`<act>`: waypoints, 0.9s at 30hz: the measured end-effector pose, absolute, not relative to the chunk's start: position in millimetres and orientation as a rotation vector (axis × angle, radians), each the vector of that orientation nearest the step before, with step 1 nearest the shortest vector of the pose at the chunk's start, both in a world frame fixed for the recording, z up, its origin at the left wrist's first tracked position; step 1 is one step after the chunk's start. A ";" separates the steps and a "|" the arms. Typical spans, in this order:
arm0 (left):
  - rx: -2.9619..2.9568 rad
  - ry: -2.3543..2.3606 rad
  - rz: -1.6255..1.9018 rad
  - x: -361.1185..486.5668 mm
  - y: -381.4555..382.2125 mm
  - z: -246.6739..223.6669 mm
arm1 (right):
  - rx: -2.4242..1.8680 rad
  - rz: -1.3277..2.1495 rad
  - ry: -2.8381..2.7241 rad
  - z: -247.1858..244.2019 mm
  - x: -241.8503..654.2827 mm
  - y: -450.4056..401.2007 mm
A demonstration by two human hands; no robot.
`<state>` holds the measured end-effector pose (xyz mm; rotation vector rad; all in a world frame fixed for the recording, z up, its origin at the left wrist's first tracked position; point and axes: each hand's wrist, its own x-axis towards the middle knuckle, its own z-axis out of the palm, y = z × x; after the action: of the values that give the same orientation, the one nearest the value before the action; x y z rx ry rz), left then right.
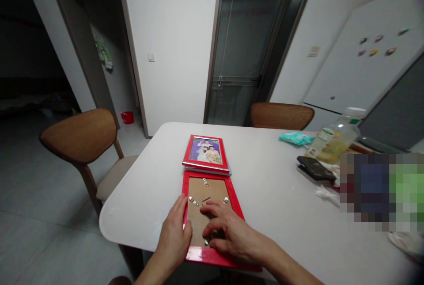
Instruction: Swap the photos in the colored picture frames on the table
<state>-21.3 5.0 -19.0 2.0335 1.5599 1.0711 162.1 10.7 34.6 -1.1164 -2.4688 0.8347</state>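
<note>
Photo frame (236, 203), red, lies face-down on white worktop (265, 214), near edge, w/ brown backing board (198, 188) up. L hand (174, 227) laid along frame's L border, fairly wide, thumb apart from fingers. R hand (228, 229) over lower R part of backing, fingers curled, thumb & index a bit apart near bottom metal clip (206, 242); can't tell if anything's pinched, fingers hide it. Top clip (206, 182), L clip (194, 201) & R clip (225, 199) also visible on back, plus dark slot (206, 199) approx. mid-board. Just beyond, 2nd red frame (226, 157) sits face-up, showing group photo (207, 150), on top of sth. flat, mostly hidden. Far R of worktop: teal packet (296, 138), clear plastic bottle (334, 139) w/ yellowish contents, dark wallet-like item (316, 169). Wooden chair (81, 137) off L side, 2nd chair (281, 115) at far side.
</note>
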 end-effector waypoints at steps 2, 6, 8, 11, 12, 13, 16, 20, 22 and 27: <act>2.047 1.568 1.059 -21.2 5.1 -19.5 | -1.134 0.793 -2.440 34.4 160.0 6.3; 2.068 1.578 1.030 -21.3 5.1 -19.5 | -1.150 0.718 -2.414 32.0 152.8 17.7; 2.065 1.571 1.032 -21.6 5.1 -19.2 | -1.257 0.598 -2.349 29.1 150.0 34.4; 2.039 1.553 1.058 -22.0 5.3 -18.6 | -1.569 0.306 -2.222 22.4 145.3 64.5; 2.026 1.546 1.070 -22.1 5.4 -18.5 | -1.644 0.238 -2.199 19.8 143.4 73.3; 2.016 1.541 1.078 -22.2 5.6 -18.4 | -1.687 0.199 -2.191 17.2 141.4 80.3; 2.002 1.544 1.070 -22.2 6.1 -18.4 | -1.703 0.162 -2.183 10.8 135.4 91.0; 1.978 1.550 1.089 -22.3 6.5 -19.2 | -1.694 0.147 -2.194 10.7 130.8 88.2; 1.962 1.538 1.101 -22.3 6.2 -19.5 | -1.677 0.141 -2.201 15.4 132.5 81.3; 1.947 1.533 1.092 -21.5 5.0 -19.6 | -1.625 0.264 -2.241 28.0 149.9 42.6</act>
<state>-21.5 5.0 -19.6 1.9468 1.5327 1.0917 149.9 42.6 28.0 -1.6246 -2.2413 0.2645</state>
